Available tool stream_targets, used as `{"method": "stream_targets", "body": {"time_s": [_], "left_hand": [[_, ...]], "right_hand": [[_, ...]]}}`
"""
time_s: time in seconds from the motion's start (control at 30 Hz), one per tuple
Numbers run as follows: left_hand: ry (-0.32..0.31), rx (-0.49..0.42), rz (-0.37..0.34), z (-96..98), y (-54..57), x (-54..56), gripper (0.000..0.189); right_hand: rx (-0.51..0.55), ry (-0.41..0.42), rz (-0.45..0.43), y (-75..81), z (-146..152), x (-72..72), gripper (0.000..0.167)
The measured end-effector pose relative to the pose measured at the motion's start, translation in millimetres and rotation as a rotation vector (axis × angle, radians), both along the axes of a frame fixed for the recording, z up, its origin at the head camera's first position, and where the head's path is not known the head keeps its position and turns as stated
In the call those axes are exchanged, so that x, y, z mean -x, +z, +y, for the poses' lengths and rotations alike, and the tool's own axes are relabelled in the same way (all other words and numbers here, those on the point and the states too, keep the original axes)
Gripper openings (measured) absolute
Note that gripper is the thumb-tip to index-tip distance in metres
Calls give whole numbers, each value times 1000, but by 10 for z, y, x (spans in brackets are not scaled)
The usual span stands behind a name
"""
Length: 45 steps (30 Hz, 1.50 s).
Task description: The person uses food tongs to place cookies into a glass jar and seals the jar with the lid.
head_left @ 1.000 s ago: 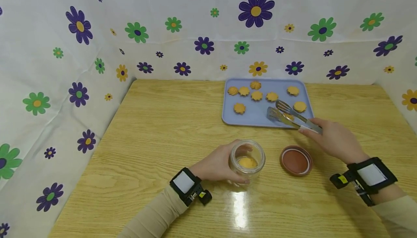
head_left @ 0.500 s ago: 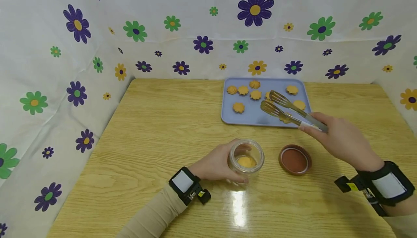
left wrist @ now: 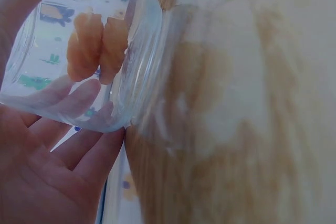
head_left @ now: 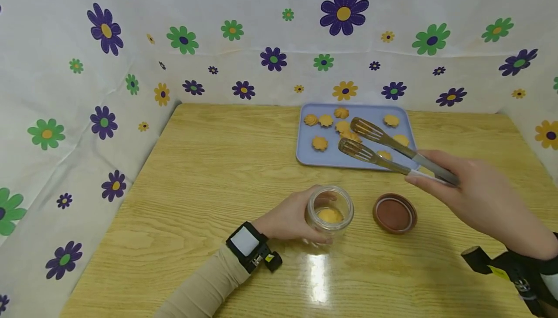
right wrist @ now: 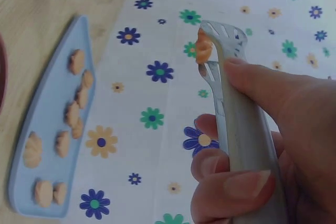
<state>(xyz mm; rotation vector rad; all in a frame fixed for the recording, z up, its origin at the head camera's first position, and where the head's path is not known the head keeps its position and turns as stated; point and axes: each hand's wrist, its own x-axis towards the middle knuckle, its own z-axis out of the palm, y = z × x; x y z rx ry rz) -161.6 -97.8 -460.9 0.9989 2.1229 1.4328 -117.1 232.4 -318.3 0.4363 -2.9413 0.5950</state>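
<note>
My left hand [head_left: 292, 216] is wrapped around an open glass jar [head_left: 330, 231] standing on the table. Two golden cookies [left wrist: 84, 48] show inside the jar in the left wrist view. My right hand [head_left: 471, 187] grips metal tongs [head_left: 392, 143] with slotted heads, raised over the front of a blue tray [head_left: 340, 163]. Between the tong heads sits one cookie [right wrist: 203, 46], clearest in the right wrist view. Several other cookies [head_left: 320, 143] lie spread over the tray.
A brown round lid [head_left: 395, 214] lies inner side up on the wooden table [head_left: 209, 163], right of the jar and in front of the tray. A white flowered cloth [head_left: 244, 8] hangs behind the table and along its left and right sides.
The tongs have risen from the tray and come back toward the person, moving slightly left, with a cookie now between their heads. The left hand and jar have stayed in place.
</note>
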Motion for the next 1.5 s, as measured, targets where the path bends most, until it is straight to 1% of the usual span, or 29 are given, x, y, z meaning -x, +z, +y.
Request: {"method": "stream_targets", "body": {"time_s": [0.13,0.23,0.37,0.47,0.57,0.63,0.73,0.87,1.1,1.17,1.37,1.5], "left_hand": [[-3,3,-4,0,3,-2,86],[-5,11,-10,0,10,-1,86],[-5,32,7,2,9,5,87],[-7,43,17,3,10,4,78],[-8,54,34,2,14,4,72],[-10,57,40,1,19,5,74],[-9,56,58,5,16,10,83],[1,48,56,6,10,8,85],[9,63,48,2,11,0,80],[10,66,46,3,13,-1,79],[12,66,41,8,25,-4,80],[12,69,36,9,24,0,81]], "right_hand": [[-29,61,63,26,-10,-79,50],[-66,103,89,17,-2,-132,49],[-117,148,52,7,23,-186,48],[-158,180,3,1,30,-198,48],[-171,206,-44,-11,15,-189,45],[-162,227,-59,-24,-2,-182,41],[-151,239,-100,-42,-26,-176,39],[-145,242,-166,-57,-53,-161,44],[-140,241,-234,-89,-109,-145,55],[-142,245,-244,-106,-125,-139,56],[-132,267,-239,-138,-138,-131,50],[-127,275,-245,-141,-137,-120,51]]}}
